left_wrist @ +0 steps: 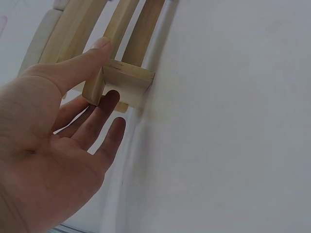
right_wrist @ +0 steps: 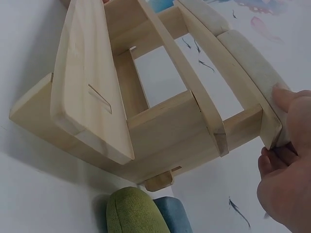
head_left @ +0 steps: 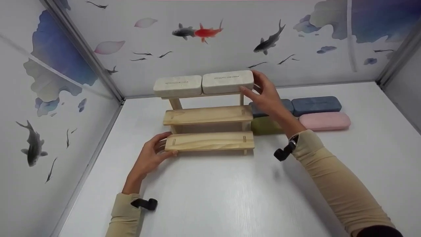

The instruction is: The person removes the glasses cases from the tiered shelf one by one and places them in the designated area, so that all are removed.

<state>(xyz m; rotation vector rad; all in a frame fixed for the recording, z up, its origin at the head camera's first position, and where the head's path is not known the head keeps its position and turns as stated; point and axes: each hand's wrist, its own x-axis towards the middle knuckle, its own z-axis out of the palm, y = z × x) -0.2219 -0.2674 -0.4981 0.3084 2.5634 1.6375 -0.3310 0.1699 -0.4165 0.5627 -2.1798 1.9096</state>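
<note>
A three-tier wooden stand (head_left: pixel 209 115) is on the white table. On its top tier, two white eyeglass cases lie end to end, the left one (head_left: pixel 177 86) beside the right one (head_left: pixel 227 82). My right hand (head_left: pixel 265 93) holds the right white case by its outer end, thumb at the front and fingers behind. In the right wrist view, the fingertips (right_wrist: pixel 274 162) reach the end of the top shelf under the case. My left hand (head_left: pixel 153 156) grips the left end of the lowest shelf, its thumb (left_wrist: pixel 99 48) on the edge and the other fingers partly hidden.
Right of the stand lie two blue cases, one (head_left: pixel 316 105) beside another (head_left: pixel 286 104) partly behind my right hand. In front of them are a green case (head_left: pixel 266 126), partly covered by my forearm, and a pink case (head_left: pixel 325 121). Printed walls (head_left: pixel 230 62) enclose the table's back and sides.
</note>
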